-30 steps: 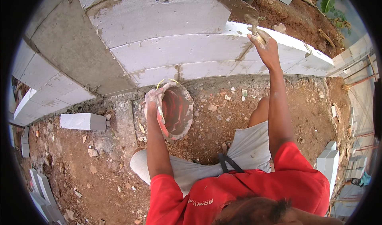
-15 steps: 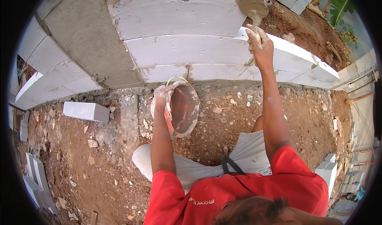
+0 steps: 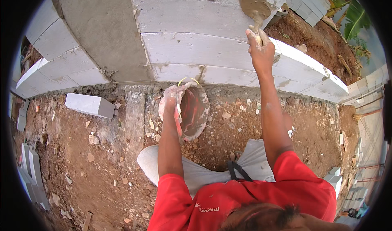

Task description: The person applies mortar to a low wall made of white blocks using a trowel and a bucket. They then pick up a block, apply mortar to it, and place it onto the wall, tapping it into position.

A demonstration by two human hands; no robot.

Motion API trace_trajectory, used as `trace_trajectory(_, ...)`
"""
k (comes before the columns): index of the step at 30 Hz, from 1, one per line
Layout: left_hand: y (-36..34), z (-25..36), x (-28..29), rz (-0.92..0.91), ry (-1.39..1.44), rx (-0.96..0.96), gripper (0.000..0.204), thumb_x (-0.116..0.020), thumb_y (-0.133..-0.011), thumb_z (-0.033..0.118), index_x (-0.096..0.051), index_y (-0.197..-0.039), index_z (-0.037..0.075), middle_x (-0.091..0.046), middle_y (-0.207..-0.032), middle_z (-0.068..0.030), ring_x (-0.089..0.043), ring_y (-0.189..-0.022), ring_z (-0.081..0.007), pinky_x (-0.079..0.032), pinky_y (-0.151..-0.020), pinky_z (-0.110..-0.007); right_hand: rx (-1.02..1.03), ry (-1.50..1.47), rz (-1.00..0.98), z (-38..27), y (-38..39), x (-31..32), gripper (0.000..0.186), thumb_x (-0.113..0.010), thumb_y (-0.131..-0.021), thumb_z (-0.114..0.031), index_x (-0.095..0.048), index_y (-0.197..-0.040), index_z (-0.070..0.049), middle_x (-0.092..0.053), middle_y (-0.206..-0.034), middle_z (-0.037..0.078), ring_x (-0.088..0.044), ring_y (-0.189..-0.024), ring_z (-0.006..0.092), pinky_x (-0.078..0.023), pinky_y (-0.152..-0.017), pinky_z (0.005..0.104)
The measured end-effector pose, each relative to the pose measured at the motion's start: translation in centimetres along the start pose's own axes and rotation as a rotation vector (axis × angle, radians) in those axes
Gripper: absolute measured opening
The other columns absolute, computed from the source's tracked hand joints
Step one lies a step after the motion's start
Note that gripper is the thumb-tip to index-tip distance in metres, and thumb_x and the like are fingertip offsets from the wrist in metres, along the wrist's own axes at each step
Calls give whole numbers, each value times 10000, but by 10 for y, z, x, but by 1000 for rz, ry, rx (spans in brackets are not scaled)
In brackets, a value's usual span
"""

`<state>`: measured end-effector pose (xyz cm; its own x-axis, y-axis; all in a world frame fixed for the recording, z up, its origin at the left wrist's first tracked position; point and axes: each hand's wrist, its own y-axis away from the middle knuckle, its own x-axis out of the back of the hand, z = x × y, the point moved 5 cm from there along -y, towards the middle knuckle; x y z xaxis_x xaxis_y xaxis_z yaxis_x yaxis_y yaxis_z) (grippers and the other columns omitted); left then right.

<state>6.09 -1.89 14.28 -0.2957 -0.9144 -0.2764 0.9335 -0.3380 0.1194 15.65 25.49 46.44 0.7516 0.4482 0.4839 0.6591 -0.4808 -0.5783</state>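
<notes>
The left hand [image 3: 171, 102], coated in pale mortar, is closed around the rim of a red bucket [image 3: 194, 112], gripping it at the bucket's 9 o'clock side. The bucket is tilted with its mouth turned toward the camera; its inner wall is smeared with grey mortar, and a thin yellow handle loop shows at its 12 o'clock edge. The bucket sits in front of the foot of the block wall [image 3: 196, 51], above the red soil [image 3: 245, 124].

The right hand [image 3: 260, 51] is raised at 1 o'clock from the bucket, well apart from it. Its fingers are curled shut around the handle of a trowel [image 3: 255, 33], whose blade is hard to tell from the wet mortar patch [image 3: 251, 6] it meets on the wall face.

A loose white block [image 3: 90, 105] lies on the soil at 9 o'clock from the bucket. More white blocks [image 3: 32, 174] are stacked at the lower left rim of the view.
</notes>
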Motion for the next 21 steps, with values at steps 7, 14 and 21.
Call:
trace_trajectory(7, -7, -17, 17, -66, 103, -123, 205, -739, -906, 258, -721, -839, 65, -604, -756, 7, -555, -682, -88, -422, -630, -253, 272, 288, -1, -12, 5, -24, 371, -735, -953, -298, -719, -1230, -50, -648, -735, 38, -573, -595, 99, -460, -562, 274)
trace_trajectory(14, -22, -35, 10, -38, 81, 64, 255, -662, -931, 208, -706, -746, 39, -647, -706, 14, -556, -576, -68, -402, -498, -242, 299, 217, -94, -18, -1, -37, 381, -730, -961, -299, -719, -1214, -14, -653, -738, 47, -550, -569, 75, -433, -506, 249)
trace_trajectory(21, -33, -50, 24, -56, 121, -112, 277, -629, -938, 202, -757, -915, -42, -757, -894, -96, -627, -670, -102, -466, -586, -229, 149, 27, -6, -67, 5, -74, 365, -711, -959, -298, -721, -1181, -9, -684, -779, 101, -589, -639, 137, -503, -652, 343)
